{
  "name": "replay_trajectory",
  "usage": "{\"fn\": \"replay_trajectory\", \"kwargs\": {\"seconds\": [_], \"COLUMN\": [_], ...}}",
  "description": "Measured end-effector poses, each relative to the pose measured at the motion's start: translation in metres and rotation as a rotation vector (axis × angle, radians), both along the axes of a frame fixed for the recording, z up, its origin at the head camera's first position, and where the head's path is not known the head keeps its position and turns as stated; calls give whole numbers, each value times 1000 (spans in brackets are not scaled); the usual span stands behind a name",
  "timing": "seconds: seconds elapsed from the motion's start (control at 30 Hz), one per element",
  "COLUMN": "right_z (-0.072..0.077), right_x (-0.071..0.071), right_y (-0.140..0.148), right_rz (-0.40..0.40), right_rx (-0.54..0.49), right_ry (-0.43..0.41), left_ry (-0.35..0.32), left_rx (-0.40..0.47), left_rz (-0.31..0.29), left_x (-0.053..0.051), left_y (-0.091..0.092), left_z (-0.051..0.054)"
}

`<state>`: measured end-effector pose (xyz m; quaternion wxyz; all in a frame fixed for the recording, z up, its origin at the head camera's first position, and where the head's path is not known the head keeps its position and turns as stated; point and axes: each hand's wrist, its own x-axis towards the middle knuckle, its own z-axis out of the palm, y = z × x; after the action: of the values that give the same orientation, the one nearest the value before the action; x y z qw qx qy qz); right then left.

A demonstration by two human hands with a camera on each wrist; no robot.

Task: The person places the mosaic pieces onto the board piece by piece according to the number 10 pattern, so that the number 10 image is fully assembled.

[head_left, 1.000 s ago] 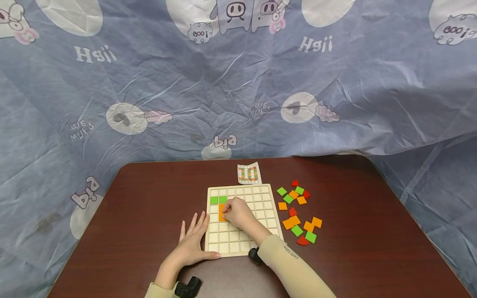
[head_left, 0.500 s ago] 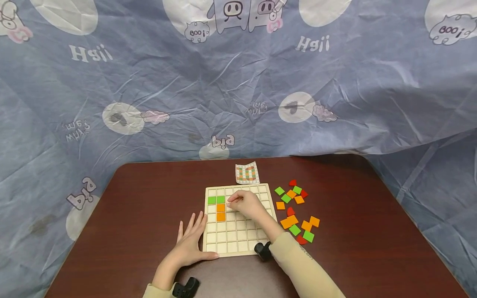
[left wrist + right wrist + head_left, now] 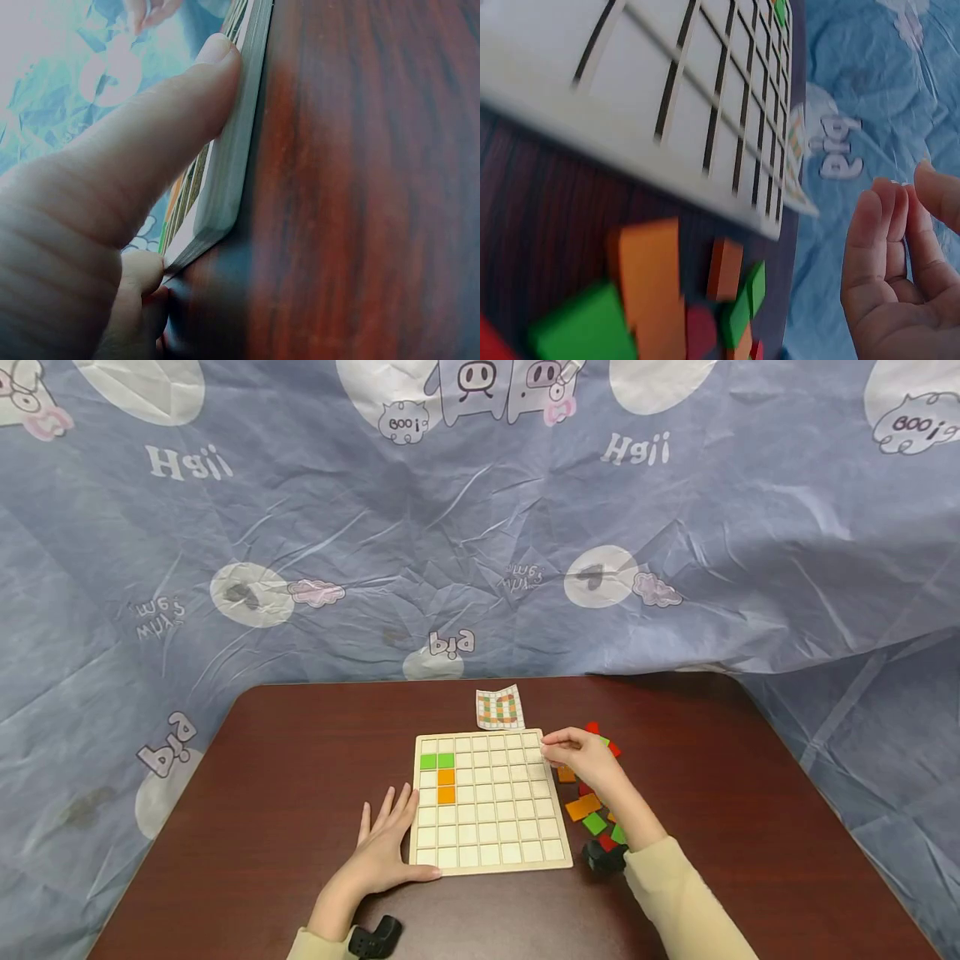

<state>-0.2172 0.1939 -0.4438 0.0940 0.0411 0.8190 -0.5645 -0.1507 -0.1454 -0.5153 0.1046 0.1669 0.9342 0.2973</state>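
Observation:
My left hand (image 3: 380,857) lies with spread fingers at the near left corner of the pale grid board (image 3: 501,864); its thumb rests on the board's edge in the left wrist view. On the board sit two green squares (image 3: 446,760) side by side and two orange squares (image 3: 446,795) stacked in one column. My right hand (image 3: 592,764) hovers over the board's right edge beside the loose pieces, fingers bent slightly. In the right wrist view, no piece shows between the fingers of the right hand (image 3: 900,262).
Loose orange pieces (image 3: 582,807), green pieces (image 3: 595,823) and red pieces (image 3: 607,842) lie right of the board, partly behind my right hand and wrist camera. A patterned card (image 3: 499,708) lies behind the board. Patterned cloth (image 3: 480,527) hangs beyond the table.
My right hand has moved right, from the orange squares on the board to its right edge, uncovering the board's middle. The left hand has stayed at the corner.

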Motion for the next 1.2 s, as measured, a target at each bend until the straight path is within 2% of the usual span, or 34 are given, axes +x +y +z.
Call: {"fn": "replay_trajectory", "kwargs": {"seconds": [0.3,0.57,0.7,0.87,1.2], "right_z": [2,-15,-23,-28,-33], "right_x": [21,42,51,56,61], "right_y": [62,100,109,114,114], "right_rz": [-39,-61,-38,-34,6], "right_rx": [74,218,248,286,455], "right_ry": [2,-21,-23,-19,17], "left_ry": [-13,-24,-16,-10,-10], "left_rx": [8,6,0,-3,7], "left_rz": [-5,2,-1,-1,-1], "left_x": [-2,-1,-1,-1,0], "left_y": [-3,-3,-3,-2,-1], "left_z": [-3,-2,-2,-3,-1]}}
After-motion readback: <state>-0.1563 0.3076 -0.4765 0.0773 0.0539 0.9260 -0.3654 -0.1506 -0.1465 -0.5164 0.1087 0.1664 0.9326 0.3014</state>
